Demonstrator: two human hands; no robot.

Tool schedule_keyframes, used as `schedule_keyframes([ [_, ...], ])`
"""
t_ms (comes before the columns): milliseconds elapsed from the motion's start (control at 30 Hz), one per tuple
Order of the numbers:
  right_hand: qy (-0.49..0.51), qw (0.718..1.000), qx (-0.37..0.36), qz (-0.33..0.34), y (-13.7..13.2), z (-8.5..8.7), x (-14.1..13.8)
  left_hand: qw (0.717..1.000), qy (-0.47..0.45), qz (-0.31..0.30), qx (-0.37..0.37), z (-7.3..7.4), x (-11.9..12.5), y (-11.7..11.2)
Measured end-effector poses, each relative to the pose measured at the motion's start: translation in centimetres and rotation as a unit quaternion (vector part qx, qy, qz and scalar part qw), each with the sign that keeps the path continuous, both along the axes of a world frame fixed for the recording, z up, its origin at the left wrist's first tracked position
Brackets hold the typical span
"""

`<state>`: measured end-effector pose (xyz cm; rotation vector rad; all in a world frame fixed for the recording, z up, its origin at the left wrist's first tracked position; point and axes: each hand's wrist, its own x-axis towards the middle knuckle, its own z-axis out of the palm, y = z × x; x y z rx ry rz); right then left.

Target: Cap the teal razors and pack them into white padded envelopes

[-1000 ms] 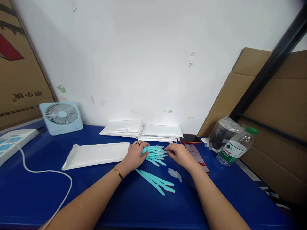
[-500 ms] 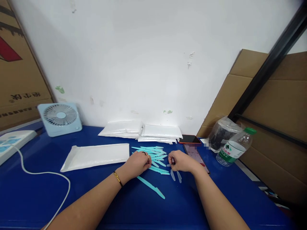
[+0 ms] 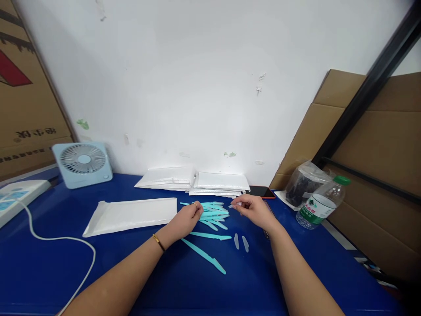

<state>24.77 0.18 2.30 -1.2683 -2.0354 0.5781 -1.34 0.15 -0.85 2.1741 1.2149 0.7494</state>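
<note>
Left hand (image 3: 186, 218) pinching teal razor (image 3: 210, 211) in pile mid-table; right hand (image 3: 255, 210) gripping clear cap (image 3: 236, 204) just beside. Capping step, probably. Next: line cap up with blade end.

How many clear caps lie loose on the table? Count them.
2 caps, side by side on the table below the right hand, which may pinch a third.

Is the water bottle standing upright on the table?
No, the water bottle lies tilted at the table's right side, leaning against the plastic bag.
</note>
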Motion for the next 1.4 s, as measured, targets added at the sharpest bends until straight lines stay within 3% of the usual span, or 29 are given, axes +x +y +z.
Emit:
schedule_keyframes([
  [200, 0.100, 0.995, -0.003, -0.001, 0.2, -0.6, -0.3, 0.997, -0.049, 0.028, -0.050, -0.7, -0.1, 0.9],
  [533, 0.104, 0.993, -0.035, 0.046, 0.1, -1.1, -1.3, 0.993, -0.081, 0.008, -0.080, -0.3, -0.1, 0.7],
  [733, 0.119, 0.988, -0.061, 0.075, 0.2, -1.9, -2.6, 0.996, -0.060, -0.008, -0.059, -0.8, 0.2, 1.0],
  [967, 0.003, 0.997, -0.026, 0.077, -0.2, -0.1, -0.7, 0.997, 0.010, 0.056, 0.053, -1.4, 0.0, 1.6],
  [1067, -0.070, 0.986, -0.072, 0.131, -0.3, 0.5, 0.6, 0.994, 0.054, 0.061, 0.078, -1.6, -0.1, 1.8],
  [1200, -0.168, 0.955, -0.138, 0.200, -0.4, -0.1, 1.0, 0.983, 0.095, 0.075, 0.135, -1.0, 0.0, 1.2],
  [1400, -0.228, 0.942, -0.130, 0.207, -0.2, -1.2, -0.2, 0.976, 0.145, -0.120, 0.108, 0.0, 0.2, -0.6],
])
